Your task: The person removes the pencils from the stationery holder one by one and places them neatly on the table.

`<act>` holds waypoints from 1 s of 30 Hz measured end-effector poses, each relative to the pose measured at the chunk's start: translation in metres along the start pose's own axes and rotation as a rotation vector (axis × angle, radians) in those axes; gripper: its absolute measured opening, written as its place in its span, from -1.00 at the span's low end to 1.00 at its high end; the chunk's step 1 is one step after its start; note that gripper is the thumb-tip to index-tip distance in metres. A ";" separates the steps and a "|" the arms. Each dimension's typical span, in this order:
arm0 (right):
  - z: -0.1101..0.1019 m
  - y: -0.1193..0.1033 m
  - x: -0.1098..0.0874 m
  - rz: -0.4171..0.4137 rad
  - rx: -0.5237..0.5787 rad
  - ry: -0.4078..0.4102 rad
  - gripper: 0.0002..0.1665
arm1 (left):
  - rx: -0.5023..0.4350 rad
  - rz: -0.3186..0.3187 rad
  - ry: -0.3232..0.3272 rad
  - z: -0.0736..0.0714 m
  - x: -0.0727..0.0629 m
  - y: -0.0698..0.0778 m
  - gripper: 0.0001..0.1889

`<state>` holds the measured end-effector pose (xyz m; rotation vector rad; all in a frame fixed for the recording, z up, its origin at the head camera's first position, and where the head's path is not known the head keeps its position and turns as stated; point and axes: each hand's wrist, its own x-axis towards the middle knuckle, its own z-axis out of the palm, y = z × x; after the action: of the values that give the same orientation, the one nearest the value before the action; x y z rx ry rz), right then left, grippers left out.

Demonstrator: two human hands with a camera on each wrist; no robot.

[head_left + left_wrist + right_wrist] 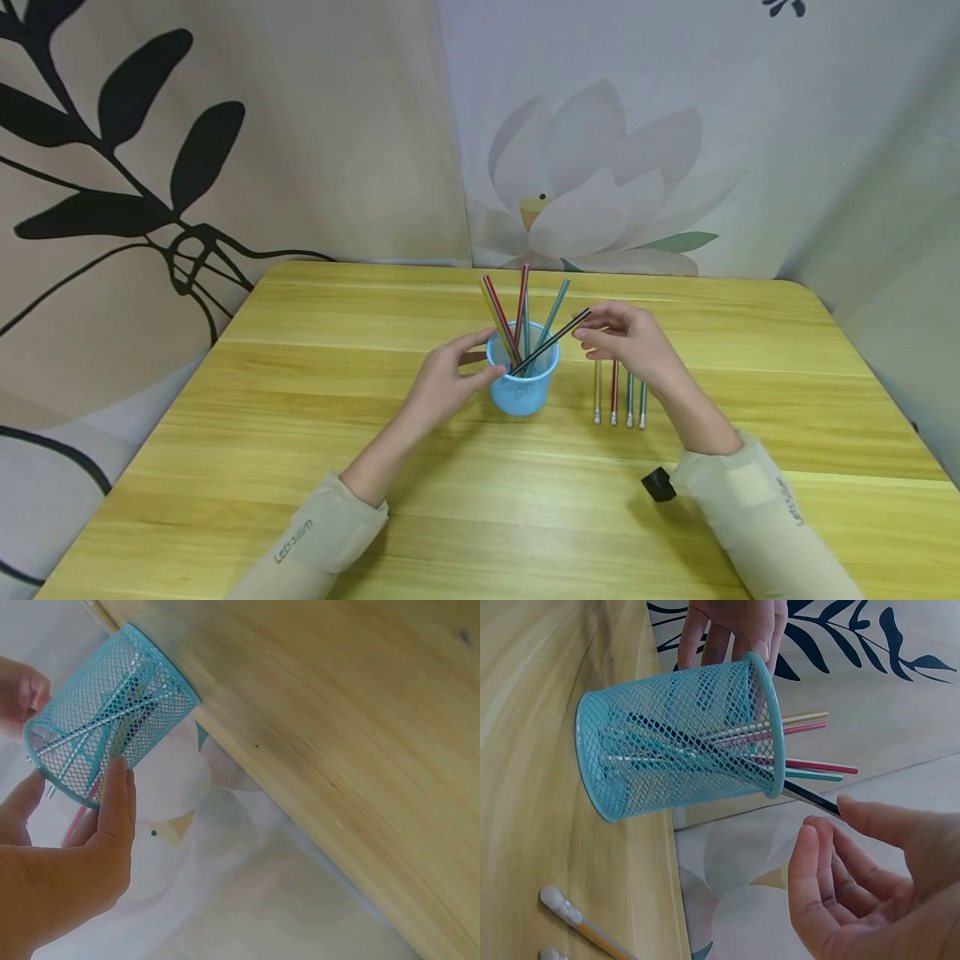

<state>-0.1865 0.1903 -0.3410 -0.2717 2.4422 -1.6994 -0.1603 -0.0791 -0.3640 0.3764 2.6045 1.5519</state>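
Cup (pixel 519 400) of light-blue mesh stands upright on the table (pixel 300 400), near the middle of my head view; I read the clock from there, twelve at the far edge. Inside lean a yellow pencil (pixel 492 307), red pencils (pixel 522 292) and teal pencils (pixel 555 306), overlapping too closely for me to count surely. A black striped pencil (pixel 555 339) slants across the rim towards two o'clock.

At nine o'clock, the left hand (pixel 444 382) is spread, thumb and fingers apart against the rim. At two o'clock, the right hand (pixel 633 340) curves loosely, thumb separated from fingertips, beside the black pencil's end; I cannot tell whether the thumb touches it.

At four o'clock lie four slim pencils (pixel 614 404), side by side, pale erasers towards six; the hand hides their far ends. My wrist views show diamond-shaped openings, a smooth rounded rim and, on the right, pencils cut off by the frame. The tabletop has streaked yellow wood grain.
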 end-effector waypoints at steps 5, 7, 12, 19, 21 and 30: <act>0.007 0.001 0.003 -0.027 0.012 -0.011 -0.58 | 0.003 0.004 0.000 0.000 0.000 -0.001 -0.39; 0.009 0.001 0.004 -0.030 0.012 -0.017 -0.59 | 0.004 0.003 -0.001 0.000 0.000 0.000 -0.39; 0.014 0.001 0.006 -0.021 0.007 -0.019 -0.62 | 0.006 0.000 0.000 0.001 0.001 -0.001 -0.39; 0.017 0.005 0.007 -0.013 0.018 -0.012 -0.64 | 0.002 0.000 -0.002 0.001 0.001 -0.001 -0.39; 0.017 0.005 0.007 -0.014 0.019 -0.009 -0.64 | 0.001 -0.002 -0.004 0.001 0.001 0.000 -0.39; 0.013 -0.001 0.008 -0.027 0.089 0.013 -0.68 | 0.018 -0.004 0.002 0.000 0.000 0.001 -0.40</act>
<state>-0.1912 0.1762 -0.3450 -0.2839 2.3744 -1.8213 -0.1603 -0.0789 -0.3633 0.3715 2.6206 1.5296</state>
